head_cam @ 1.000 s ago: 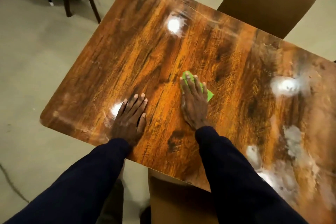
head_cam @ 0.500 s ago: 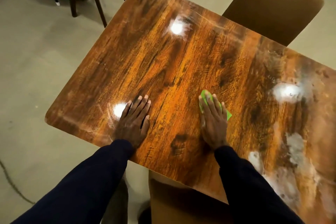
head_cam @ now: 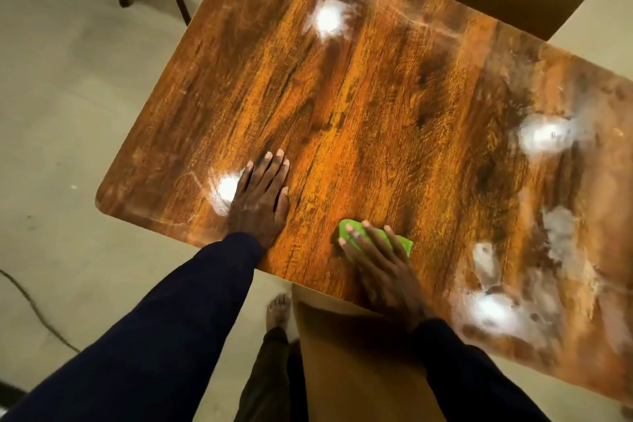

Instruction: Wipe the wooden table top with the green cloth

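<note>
- Green cloth pressed beneath straight fingers of right hand, long axis across them.
- Unwiped white smears lie rightward; left hand flat, empty.

The bright green cloth lies flat near the close edge of the bench, mostly covered by the right hand pressing on it. The glossy, orange-brown wood-grain bench shows whitish smears toward its right side.
</note>
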